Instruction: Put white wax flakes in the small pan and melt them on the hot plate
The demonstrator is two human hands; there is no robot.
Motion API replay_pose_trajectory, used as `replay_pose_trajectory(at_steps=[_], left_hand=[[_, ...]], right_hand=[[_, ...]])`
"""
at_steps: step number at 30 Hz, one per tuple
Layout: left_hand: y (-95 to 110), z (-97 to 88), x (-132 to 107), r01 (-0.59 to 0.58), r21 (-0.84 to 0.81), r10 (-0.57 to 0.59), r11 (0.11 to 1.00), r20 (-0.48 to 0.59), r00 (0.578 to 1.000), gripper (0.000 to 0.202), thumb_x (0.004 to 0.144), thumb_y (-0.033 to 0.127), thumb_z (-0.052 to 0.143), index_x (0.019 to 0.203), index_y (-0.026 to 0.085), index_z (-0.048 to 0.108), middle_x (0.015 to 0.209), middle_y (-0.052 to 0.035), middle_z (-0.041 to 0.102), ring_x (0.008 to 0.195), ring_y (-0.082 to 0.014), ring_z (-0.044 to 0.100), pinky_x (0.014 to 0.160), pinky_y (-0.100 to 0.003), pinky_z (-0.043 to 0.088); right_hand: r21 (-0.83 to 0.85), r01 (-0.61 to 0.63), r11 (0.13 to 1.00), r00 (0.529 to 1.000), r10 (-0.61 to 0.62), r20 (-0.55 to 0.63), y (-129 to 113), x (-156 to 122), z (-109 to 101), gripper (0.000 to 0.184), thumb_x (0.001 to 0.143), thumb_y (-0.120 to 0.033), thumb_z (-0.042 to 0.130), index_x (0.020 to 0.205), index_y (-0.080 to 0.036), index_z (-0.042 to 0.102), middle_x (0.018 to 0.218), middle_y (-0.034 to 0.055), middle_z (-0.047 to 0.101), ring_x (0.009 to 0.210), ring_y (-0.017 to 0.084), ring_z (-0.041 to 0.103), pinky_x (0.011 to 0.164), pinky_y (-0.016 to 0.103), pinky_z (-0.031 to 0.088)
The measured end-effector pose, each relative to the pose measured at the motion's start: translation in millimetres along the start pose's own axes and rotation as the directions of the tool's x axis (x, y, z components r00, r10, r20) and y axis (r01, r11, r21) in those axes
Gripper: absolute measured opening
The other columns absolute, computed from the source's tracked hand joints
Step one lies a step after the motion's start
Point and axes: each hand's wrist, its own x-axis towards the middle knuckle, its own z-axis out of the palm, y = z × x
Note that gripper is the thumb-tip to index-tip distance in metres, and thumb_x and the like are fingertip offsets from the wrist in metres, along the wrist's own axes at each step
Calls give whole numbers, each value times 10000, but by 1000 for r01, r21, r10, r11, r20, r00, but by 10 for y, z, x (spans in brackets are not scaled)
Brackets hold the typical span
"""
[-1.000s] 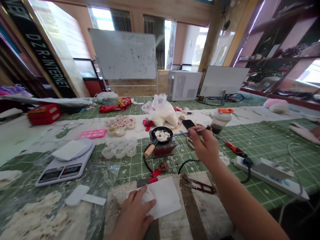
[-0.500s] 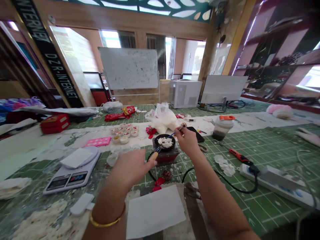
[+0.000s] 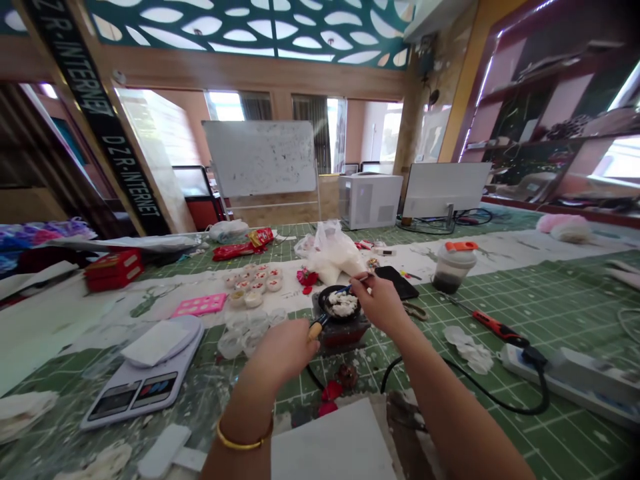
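Gripping the wooden handle (image 3: 315, 330) of a small black pan (image 3: 327, 297) with the left hand (image 3: 283, 350), with fingers curled shut around the handle's near end and a gold bangle (image 3: 245, 440) on the wrist. Pinching a thin blue-handled tool (image 3: 345, 289) in the closed right hand (image 3: 383, 303), with its tip down among the white lumps (image 3: 343, 305) in the pan. Resting the pan on a small red burner (image 3: 345, 333), near the middle of the green gridded mat (image 3: 500, 407), with a black cord (image 3: 450, 383) trailing from that side towards a white power strip (image 3: 575, 373) on the right.

Just in front of the burner: red scraps (image 3: 330, 390) and 1 sheet of white paper (image 3: 335, 447) at the near edge. To the left of the pan: a cluster of clear cups (image 3: 247, 330), a pink mould (image 3: 200, 305), small white cups with red bits (image 3: 255, 280), and a digital scale (image 3: 145, 377) carrying a white pad. Behind the pan: a white plastic bag (image 3: 330, 253). To the right of the right hand: a black phone (image 3: 397, 281) lying flat, a shaker bottle (image 3: 453, 267) with an orange cap, an orange-handled tool (image 3: 495, 325), and thin white discs (image 3: 467, 340) beside it. Further back: a whiteboard (image 3: 263, 157) and a white box (image 3: 370, 200).
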Motion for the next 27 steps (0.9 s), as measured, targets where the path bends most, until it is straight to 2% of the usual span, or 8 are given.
replay_pose_trajectory(at_steps=[5, 11, 16, 21, 27], left_hand=[[-8, 8, 14, 21, -23, -21, 1000, -27, 999, 260, 731, 367, 380, 737, 180, 561, 752, -84, 631, 667, -205, 580, 528, -259, 350], [-30, 40, 36, 6, -5, -6, 1000, -17, 1000, 252, 732, 340, 378, 727, 183, 575, 748, -79, 636, 676, -204, 584, 543, -262, 359], [-42, 72, 50, -12, 16, 13, 1000, -20, 1000, 271, 734, 368, 380, 752, 191, 585, 759, -85, 638, 686, -214, 586, 556, -272, 369], [-49, 99, 71, -4, 39, 5, 999, -21, 1000, 254, 707, 389, 420, 733, 194, 580, 749, -79, 641, 671, -216, 588, 526, -259, 353], [-44, 96, 69, -6, 43, 7, 999, -26, 1000, 236, 720, 344, 388, 716, 193, 570, 736, -77, 637, 656, -219, 585, 510, -264, 342]], right_hand=[[-91, -7, 996, 1000, 10, 24, -15, -9, -94, 320, 805, -342, 366, 722, -173, 625, 660, 42, 634, 635, 145, 552, 609, 242, 328], [-70, -28, 997, 1000, 28, 2, -13, -47, -156, 340, 804, -368, 350, 725, -179, 620, 675, 40, 648, 591, 137, 554, 569, 231, 331], [-95, -42, 995, 999, 39, -31, -17, -54, -194, 334, 802, -363, 358, 717, -182, 626, 735, 50, 656, 665, 155, 575, 597, 234, 340], [-115, -30, 993, 997, 38, 67, -27, -57, -196, 307, 803, -334, 364, 748, -170, 619, 712, 57, 656, 650, 155, 576, 575, 235, 333], [-143, -14, 990, 998, 23, 64, -48, -57, -193, 315, 812, -327, 357, 727, -169, 616, 719, 61, 653, 682, 164, 578, 598, 244, 336]])
